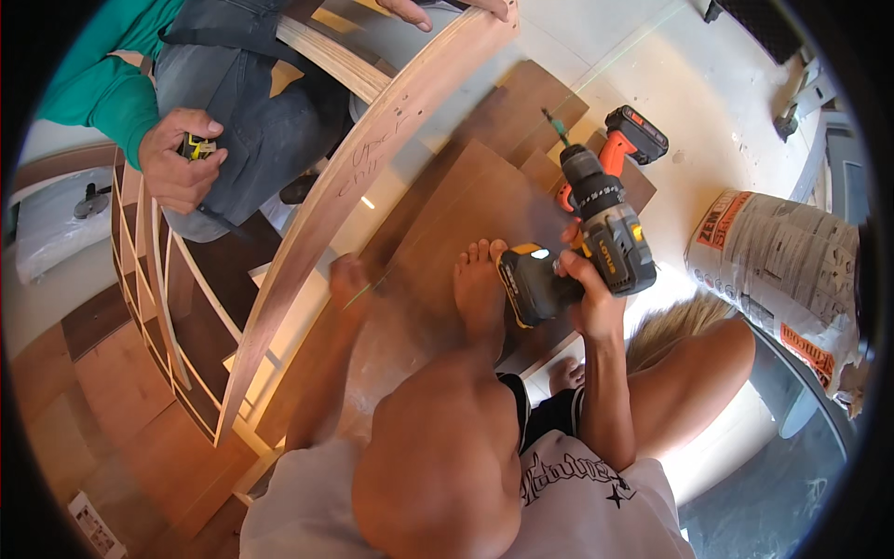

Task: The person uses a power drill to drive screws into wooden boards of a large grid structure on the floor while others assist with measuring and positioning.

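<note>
My right hand (592, 289) is closed around the grip of a black and grey cordless drill (616, 244), raised over the floor boards. Its green-collared bit points up and away from me, and the battery hangs toward my bare foot. My left hand (349, 281) is low beside a curved wooden frame (321, 210) with handwriting on its face. Blur smears its fingers, so I cannot tell whether they hold anything or touch the frame. Beyond my right hand, a second drill, orange and black (626, 140), rests by the brown boards (456, 210).
Across the frame, a person in green sleeves holds a yellow tape measure (196, 147). That person's other hand (406, 11) is near the frame's top. A large printed sack (778, 270) stands at right, beside broom bristles (672, 328). Thin curved wooden strips (154, 279) stand at left.
</note>
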`<state>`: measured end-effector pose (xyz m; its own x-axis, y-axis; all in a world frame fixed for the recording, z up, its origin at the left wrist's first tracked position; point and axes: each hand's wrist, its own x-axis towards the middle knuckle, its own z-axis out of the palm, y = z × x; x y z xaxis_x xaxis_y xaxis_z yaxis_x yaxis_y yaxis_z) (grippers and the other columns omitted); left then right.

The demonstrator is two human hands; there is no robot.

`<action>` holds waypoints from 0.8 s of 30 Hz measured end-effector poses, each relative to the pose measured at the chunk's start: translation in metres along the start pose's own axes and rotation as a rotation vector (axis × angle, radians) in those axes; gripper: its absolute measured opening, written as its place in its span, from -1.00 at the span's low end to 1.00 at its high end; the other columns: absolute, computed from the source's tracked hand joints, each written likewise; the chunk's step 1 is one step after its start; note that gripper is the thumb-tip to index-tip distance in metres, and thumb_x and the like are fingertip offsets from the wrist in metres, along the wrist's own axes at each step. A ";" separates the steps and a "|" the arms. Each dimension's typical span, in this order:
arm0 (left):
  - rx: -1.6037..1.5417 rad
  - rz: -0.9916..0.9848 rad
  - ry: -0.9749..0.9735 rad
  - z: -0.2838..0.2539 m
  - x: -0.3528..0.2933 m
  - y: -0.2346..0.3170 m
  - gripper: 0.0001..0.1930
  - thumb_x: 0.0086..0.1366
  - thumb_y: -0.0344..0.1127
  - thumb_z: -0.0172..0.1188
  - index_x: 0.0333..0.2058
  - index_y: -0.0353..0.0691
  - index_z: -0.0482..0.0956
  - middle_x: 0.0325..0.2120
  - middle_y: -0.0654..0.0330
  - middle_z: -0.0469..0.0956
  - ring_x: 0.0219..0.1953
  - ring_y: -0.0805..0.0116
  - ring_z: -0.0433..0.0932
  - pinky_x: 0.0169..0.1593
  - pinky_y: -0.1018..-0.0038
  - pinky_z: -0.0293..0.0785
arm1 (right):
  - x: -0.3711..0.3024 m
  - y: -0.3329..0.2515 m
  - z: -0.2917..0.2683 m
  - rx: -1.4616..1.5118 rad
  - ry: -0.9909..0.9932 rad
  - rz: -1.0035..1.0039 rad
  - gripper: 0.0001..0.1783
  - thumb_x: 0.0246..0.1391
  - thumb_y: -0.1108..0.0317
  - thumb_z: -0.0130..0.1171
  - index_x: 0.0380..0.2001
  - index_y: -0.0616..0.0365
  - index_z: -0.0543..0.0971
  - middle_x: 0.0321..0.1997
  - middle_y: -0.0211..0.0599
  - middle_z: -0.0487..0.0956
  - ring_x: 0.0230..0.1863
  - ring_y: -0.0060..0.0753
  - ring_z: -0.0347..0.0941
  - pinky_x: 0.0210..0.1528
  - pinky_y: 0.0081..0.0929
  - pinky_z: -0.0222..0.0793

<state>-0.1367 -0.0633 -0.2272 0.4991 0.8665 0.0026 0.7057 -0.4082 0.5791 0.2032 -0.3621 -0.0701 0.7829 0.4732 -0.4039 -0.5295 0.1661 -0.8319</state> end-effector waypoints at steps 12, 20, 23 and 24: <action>0.227 -0.355 0.148 0.007 0.019 -0.158 -0.82 0.26 -0.30 0.36 -0.25 -0.25 0.64 -0.35 0.07 0.69 -0.27 0.07 0.69 -0.12 0.14 0.57 | -0.008 0.028 0.005 -0.275 -0.153 -0.004 -0.51 0.11 0.49 0.43 0.12 0.20 0.56 -0.12 -0.31 0.65 -0.12 -0.47 0.56 -0.03 -0.45 0.51; 0.236 -0.259 0.060 0.012 0.010 -0.111 -0.69 0.28 -0.14 0.40 -0.20 -0.27 0.64 -0.32 0.04 0.67 -0.18 0.02 0.65 0.01 0.18 0.51 | 0.006 0.027 0.013 -0.410 -0.122 0.000 -0.62 0.09 0.43 0.34 -0.02 0.31 0.59 -0.17 -0.17 0.62 -0.37 -0.46 0.53 -0.27 -0.46 0.47; 0.141 -0.289 -0.116 -0.002 0.017 -0.131 -0.56 0.28 -0.03 0.39 -0.06 -0.28 0.65 -0.15 -0.03 0.69 -0.01 -0.05 0.62 0.16 0.16 0.45 | 0.012 0.030 0.015 -0.423 -0.145 0.005 -0.61 0.07 0.43 0.35 -0.01 0.31 0.59 -0.15 -0.15 0.63 -0.37 -0.45 0.54 -0.28 -0.45 0.48; 0.122 -0.365 -0.153 -0.005 0.017 -0.136 -0.55 0.27 -0.02 0.39 -0.05 -0.28 0.65 -0.12 -0.02 0.70 0.00 -0.03 0.62 0.16 0.17 0.45 | 0.014 0.032 0.017 -0.442 -0.157 -0.015 -0.60 0.07 0.43 0.35 -0.01 0.31 0.59 -0.16 -0.15 0.63 -0.37 -0.45 0.54 -0.29 -0.45 0.48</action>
<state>-0.2268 0.0086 -0.3022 0.2680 0.9116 -0.3116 0.8999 -0.1213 0.4189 0.1915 -0.3353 -0.0961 0.7128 0.6043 -0.3561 -0.3019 -0.1938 -0.9334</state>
